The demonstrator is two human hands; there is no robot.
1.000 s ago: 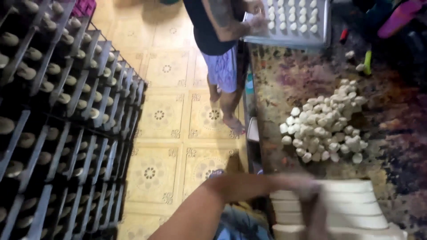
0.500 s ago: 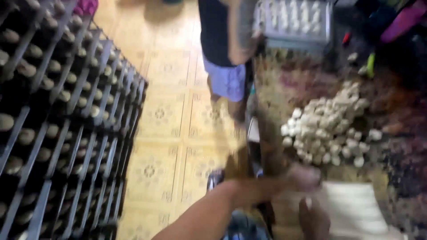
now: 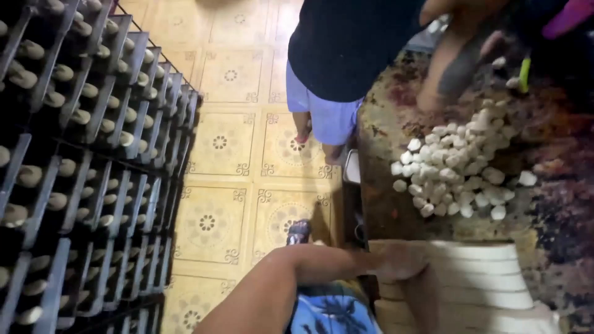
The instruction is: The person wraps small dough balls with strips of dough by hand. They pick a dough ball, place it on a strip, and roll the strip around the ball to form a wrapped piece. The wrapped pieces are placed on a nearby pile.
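Observation:
My left arm reaches in from the bottom, across my blue patterned shorts (image 3: 334, 312). My left hand (image 3: 402, 263) sits on the near left corner of a white ridged tray (image 3: 482, 278) and seems to grip its edge, thumb pointing down. The tray lies at the front of a dark mottled table (image 3: 383, 204). Behind it lies a heap of small white lumps (image 3: 458, 161). My right hand is out of view.
Another person in a dark top and pale blue shorts (image 3: 328, 114) stands at the table's far left corner, one hand (image 3: 433, 93) down on the tabletop. Black racks (image 3: 80, 167) filled with pale round pieces line the left. Yellow patterned tiles (image 3: 216, 179) run between racks and table.
The other person has leaned in over the table, and the metal tray of white pieces they held is no longer seen. My left hand stays on the white tray's corner.

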